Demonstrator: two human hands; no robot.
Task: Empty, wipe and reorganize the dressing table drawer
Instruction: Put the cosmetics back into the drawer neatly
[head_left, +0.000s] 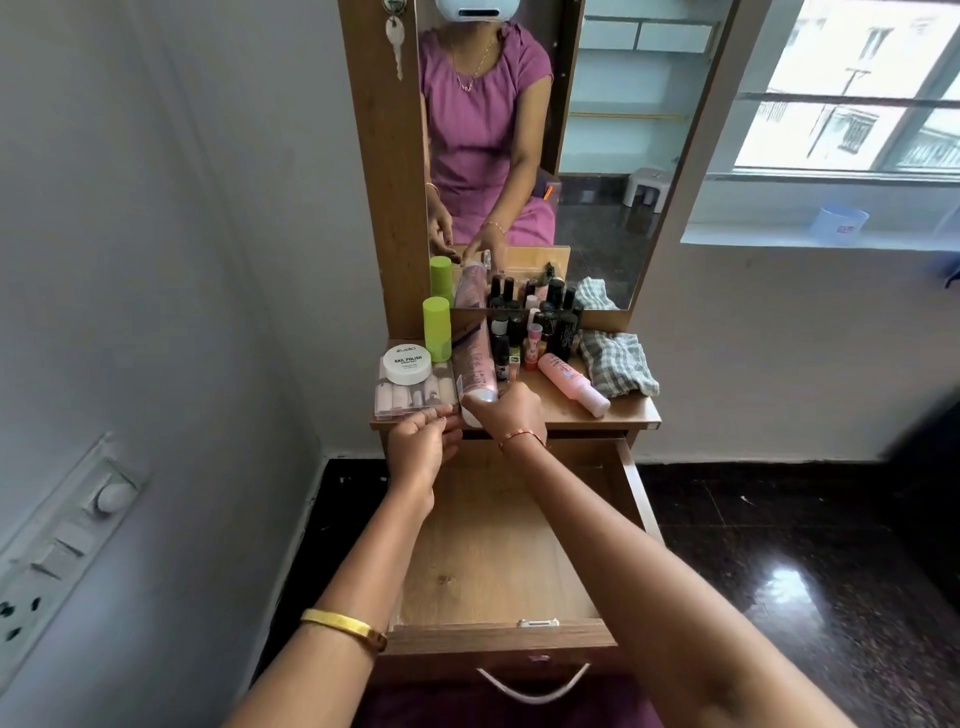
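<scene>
The wooden drawer is pulled out below the dressing table top, and its inside is bare. My right hand grips the white cap end of a long pink tube lying on the top. My left hand hovers just left of it, fingertips touching the front edge of a clear box of nail tips. A white nail polish remover jar sits on that box. Several small nail polish bottles stand crowded at the back.
A green spray can stands at the back left, a pink bottle lies on its side, and a checked cloth is bunched at the right. The mirror rises behind. A wall with a switchboard is close on the left.
</scene>
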